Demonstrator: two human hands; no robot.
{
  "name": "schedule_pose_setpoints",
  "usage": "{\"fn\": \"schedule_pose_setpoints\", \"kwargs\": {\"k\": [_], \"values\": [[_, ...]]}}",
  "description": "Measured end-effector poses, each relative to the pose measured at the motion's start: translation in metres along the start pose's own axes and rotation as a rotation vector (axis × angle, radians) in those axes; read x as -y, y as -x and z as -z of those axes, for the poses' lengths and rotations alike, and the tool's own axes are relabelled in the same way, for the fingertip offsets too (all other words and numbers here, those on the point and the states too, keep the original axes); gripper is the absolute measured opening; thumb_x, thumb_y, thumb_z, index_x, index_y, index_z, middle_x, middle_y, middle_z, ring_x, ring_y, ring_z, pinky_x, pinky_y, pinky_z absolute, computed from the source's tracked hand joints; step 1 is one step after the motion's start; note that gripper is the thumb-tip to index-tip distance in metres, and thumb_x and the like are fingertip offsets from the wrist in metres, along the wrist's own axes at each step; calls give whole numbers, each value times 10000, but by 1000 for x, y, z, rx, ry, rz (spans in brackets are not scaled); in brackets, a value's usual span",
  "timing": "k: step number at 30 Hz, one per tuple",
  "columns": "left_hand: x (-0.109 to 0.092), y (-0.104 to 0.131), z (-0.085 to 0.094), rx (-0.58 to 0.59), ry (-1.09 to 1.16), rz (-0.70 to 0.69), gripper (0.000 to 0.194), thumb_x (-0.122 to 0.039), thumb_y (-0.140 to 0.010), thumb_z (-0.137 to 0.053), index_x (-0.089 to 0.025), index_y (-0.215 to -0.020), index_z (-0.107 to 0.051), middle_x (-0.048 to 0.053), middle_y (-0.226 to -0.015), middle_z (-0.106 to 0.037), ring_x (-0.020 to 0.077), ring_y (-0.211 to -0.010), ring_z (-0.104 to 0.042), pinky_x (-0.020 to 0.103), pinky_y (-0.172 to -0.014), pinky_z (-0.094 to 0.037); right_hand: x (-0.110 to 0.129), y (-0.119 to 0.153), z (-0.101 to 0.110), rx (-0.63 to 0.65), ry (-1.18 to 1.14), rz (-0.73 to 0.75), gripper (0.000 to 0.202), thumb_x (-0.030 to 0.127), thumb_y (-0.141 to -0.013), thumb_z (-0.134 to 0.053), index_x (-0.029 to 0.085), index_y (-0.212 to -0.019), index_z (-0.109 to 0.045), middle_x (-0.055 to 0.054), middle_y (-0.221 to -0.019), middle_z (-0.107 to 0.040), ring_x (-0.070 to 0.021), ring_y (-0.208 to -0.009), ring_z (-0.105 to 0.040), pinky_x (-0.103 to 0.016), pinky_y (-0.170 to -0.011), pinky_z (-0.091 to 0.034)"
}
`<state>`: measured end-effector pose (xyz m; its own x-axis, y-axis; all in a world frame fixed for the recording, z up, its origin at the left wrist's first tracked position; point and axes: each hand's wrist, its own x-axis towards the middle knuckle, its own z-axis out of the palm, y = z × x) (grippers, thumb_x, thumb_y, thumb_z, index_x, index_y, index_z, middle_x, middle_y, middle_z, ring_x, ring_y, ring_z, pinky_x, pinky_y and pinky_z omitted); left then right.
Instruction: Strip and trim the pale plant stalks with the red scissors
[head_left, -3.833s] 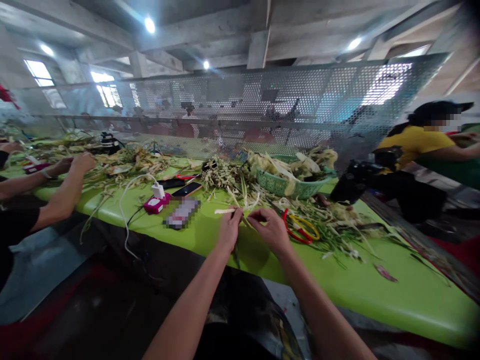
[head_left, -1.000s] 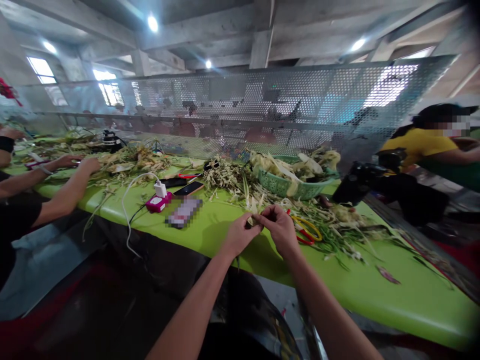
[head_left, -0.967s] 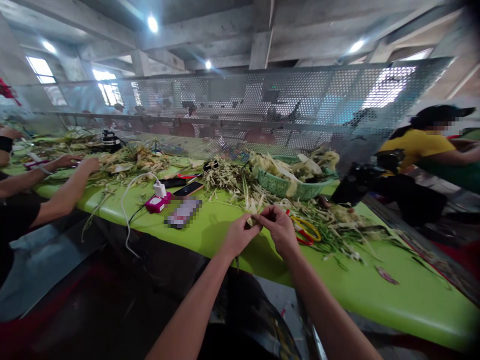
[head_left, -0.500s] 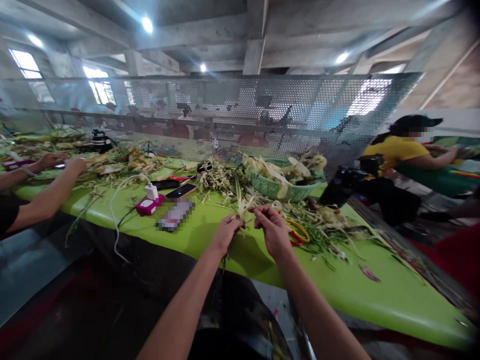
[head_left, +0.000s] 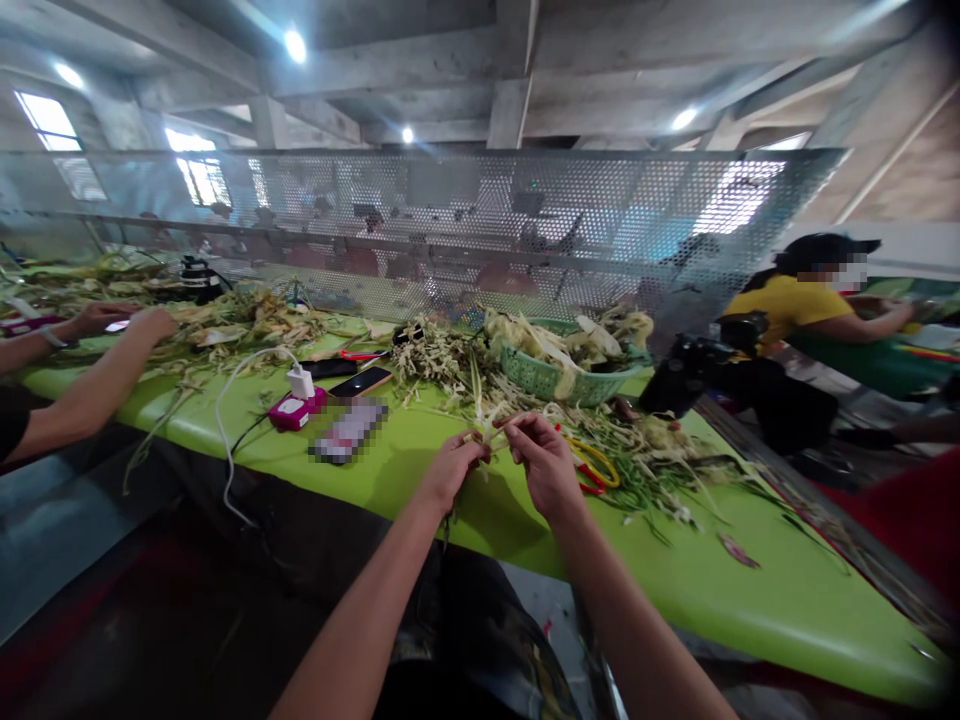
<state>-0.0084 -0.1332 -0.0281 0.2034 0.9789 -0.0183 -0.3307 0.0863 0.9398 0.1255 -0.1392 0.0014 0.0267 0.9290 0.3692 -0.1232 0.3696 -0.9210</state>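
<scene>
Pinching a pale stalk (head_left: 489, 428) at centre frame, your left hand (head_left: 448, 469) and right hand (head_left: 546, 464) hover over the green table (head_left: 750, 590), scissors (head_left: 592, 462) just right.

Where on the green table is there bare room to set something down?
Bare: the table right of the right hand, and the strip between the left hand and the charger. Crowded: stalks and basket behind the hands.

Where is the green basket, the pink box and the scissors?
Green basket (head_left: 559, 380), head view, front woven wall.
Pink box (head_left: 289, 412), head view, top face.
Scissors (head_left: 596, 466), head view, yellow handle loop.
</scene>
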Motion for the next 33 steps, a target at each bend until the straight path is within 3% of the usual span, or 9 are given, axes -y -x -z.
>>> {"fn": "schedule_pose_setpoints", "kwargs": {"k": [4, 10, 17, 24, 33], "values": [[0, 0, 1, 8, -8, -5, 174, -305, -650, -627, -170, -708, -535, -71, -539, -420, 59, -455, -306, 224, -468, -205, 0, 2, 2, 71, 38, 13, 223, 398, -761, -684, 215, -845, -587, -22, -789, -640, -102, -524, -444, -235, -461, -375], [1, 1, 2, 57, -100, -94, 164, -299, -681, -610, -161, -675, -523, -63, -567, -407, 65, -510, -310, 216, -503, -229, 1, 0, 9, 218, 428, 177, 186, 378, -821, -636, 212, -862, -708, -35, -791, -600, -145, -649, -520, -262, -530, -431], [5, 1, 3, 67, -186, -123, 65, -233, -703, -544, -171, -719, -536, -43, -623, -457, 94, -573, -403, 218, -545, -304, 6, -4, 13, 273, 564, 147, 208, 406, -821, -633, 202, -843, -664, -27, -729, -625, -157, -630, -558, -278, -562, -469], [2, 3, 4, 50, -262, -150, 72, -246, -716, -543, -184, -709, -510, -53, -602, -404, 96, -565, -355, 221, -541, -280, 21, -4, 13, 361, 726, 254, 164, 338, -875, -559, 206, -807, -629, -45, -839, -563, -159, -694, -561, -274, -592, -482], [9, -2, 2, 144, -200, -181, 185, -313, -705, -612, -163, -711, -502, -52, -627, -387, 86, -603, -342, 217, -580, -286, 39, -6, 10, 455, 1046, 410, 126, 213, -897, -509, 195, -814, -603, -55, -848, -564, -181, -781, -560, -298, -704, -432]]}}
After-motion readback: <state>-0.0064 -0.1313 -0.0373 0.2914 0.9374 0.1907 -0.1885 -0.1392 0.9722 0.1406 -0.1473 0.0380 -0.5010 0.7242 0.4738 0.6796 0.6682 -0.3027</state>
